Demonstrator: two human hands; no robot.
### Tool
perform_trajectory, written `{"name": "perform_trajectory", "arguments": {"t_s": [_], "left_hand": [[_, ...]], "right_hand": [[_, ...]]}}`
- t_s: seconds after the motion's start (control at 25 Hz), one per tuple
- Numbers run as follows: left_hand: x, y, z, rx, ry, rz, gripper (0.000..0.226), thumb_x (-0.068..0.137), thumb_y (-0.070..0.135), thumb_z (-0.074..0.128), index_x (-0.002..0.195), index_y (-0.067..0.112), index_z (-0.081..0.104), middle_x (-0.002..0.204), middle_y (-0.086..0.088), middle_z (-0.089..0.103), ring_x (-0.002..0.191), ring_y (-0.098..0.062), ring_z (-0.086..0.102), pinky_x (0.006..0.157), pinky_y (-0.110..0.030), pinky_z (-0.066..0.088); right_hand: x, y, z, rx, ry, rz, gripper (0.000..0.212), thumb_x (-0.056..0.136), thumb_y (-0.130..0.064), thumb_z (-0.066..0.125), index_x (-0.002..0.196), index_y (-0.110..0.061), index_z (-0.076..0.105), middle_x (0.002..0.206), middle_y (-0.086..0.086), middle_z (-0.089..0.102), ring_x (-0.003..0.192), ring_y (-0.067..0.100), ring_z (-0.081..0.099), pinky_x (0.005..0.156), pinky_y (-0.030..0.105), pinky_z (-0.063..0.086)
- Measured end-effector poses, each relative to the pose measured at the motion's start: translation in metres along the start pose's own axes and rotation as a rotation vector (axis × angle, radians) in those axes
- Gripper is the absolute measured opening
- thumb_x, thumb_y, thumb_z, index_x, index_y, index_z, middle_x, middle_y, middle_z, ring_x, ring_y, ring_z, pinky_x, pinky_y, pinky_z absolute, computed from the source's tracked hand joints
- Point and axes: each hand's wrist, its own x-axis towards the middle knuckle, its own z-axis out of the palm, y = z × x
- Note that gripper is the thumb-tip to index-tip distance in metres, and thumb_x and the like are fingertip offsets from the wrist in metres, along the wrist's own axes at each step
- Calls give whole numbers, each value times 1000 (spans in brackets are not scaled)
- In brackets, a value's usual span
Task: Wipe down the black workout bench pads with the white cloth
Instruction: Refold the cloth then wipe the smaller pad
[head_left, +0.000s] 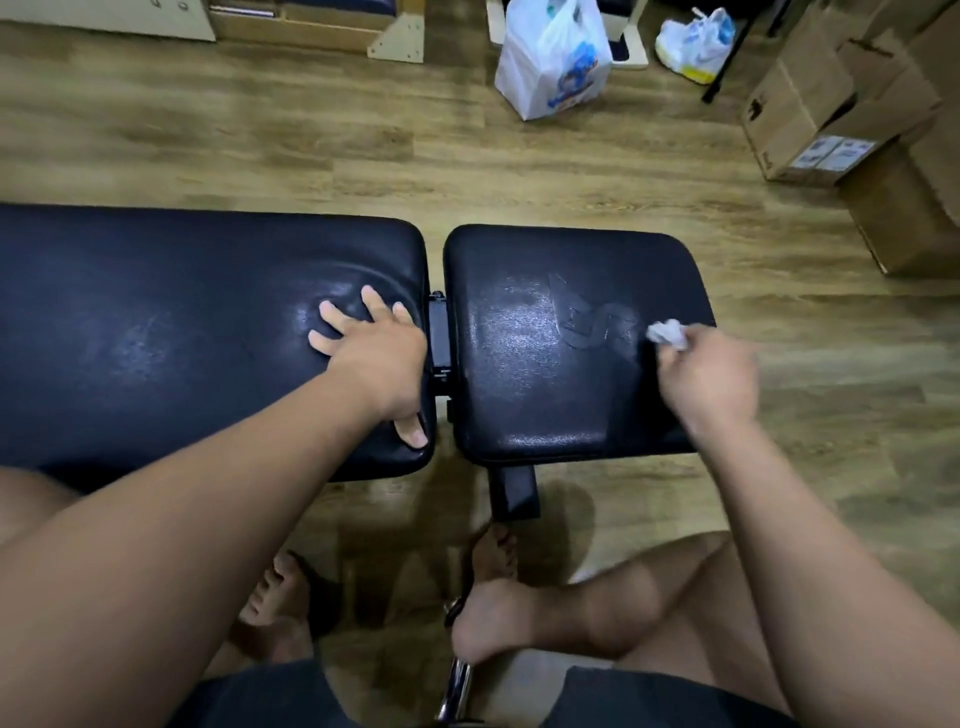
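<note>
White cloth, bunched small, sits pinched in my right hand at the short pad's right edge. My left hand presses flat, fingers spread, on the long pad. I'd spread the wad and stroke overlapping passes.

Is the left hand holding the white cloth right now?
No, the left hand lies flat and empty on the long pad, while the right hand holds the white cloth on the short pad.
</note>
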Motion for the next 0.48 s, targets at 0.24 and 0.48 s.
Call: {"name": "perform_trajectory", "arguments": {"t_s": [0.24,0.48], "left_hand": [[-1,-3,4,-11,-2,10,156,47,44,96,154,8,-12,158,-23,-23,136,-67,-7,109,-72,20],[6,3,0,37,-16,-17,157,49,47,94,150,1,-17,155,-32,-23,132,-72,-3,106,-75,22]], "right_hand": [[-56,-173,30,406,-329,-365,25,90,-32,54,81,-13,67,89,15,70,84,33,58,65,33,39],[100,-24,-11,73,28,53,26,88,-16,55,105,-4,69,101,25,68,99,42,63,82,40,50]]}}
